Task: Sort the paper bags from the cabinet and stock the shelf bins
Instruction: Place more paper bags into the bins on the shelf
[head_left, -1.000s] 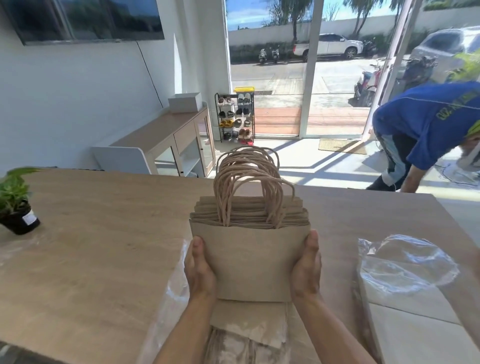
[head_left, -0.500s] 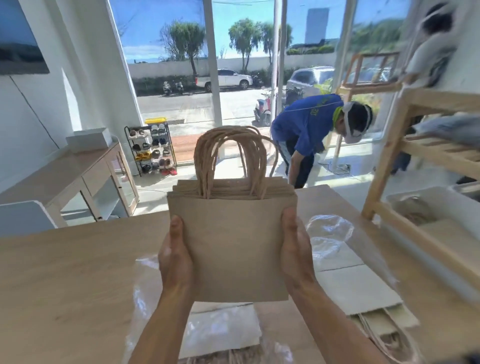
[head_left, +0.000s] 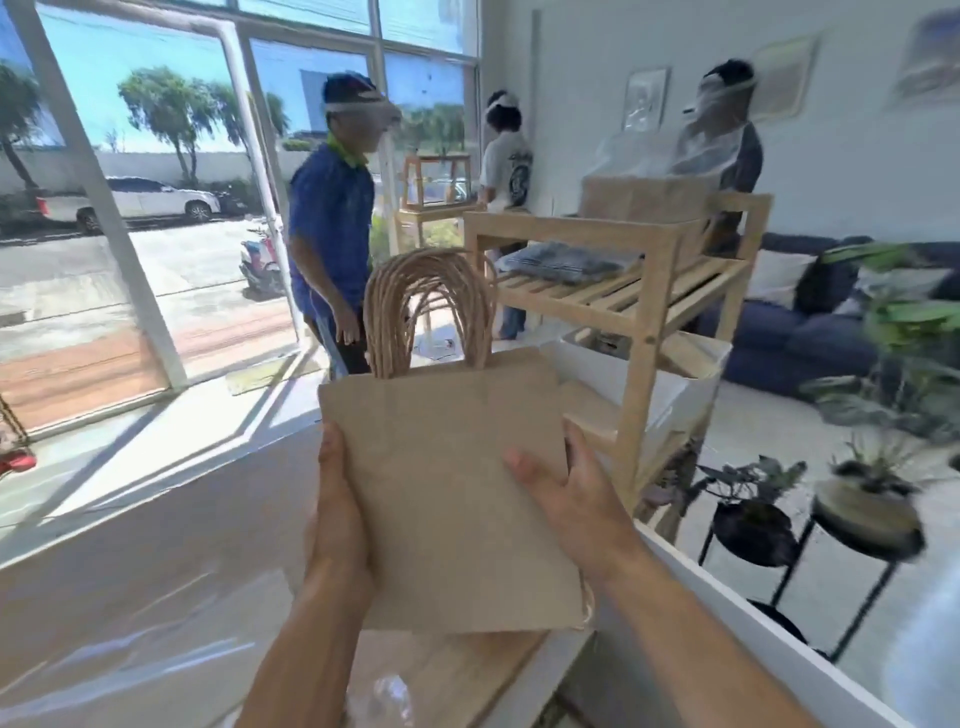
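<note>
Head view: left grip (head_left: 338, 517) and right grip (head_left: 574, 501) clasp the paper bag stack (head_left: 447, 483) between them.

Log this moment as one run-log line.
left hand: holds paper bags | right hand: holds paper bags | paper bags: handles up | wooden shelf: ahead right

I can read no words or numbers here. The paper bags (head_left: 447, 493) show a plain brown face, and the print on a white T-shirt (head_left: 511, 169) is too blurred.

The paper bags (head_left: 447, 493) hide part of the blurred shelf bin (head_left: 680, 397).
</note>
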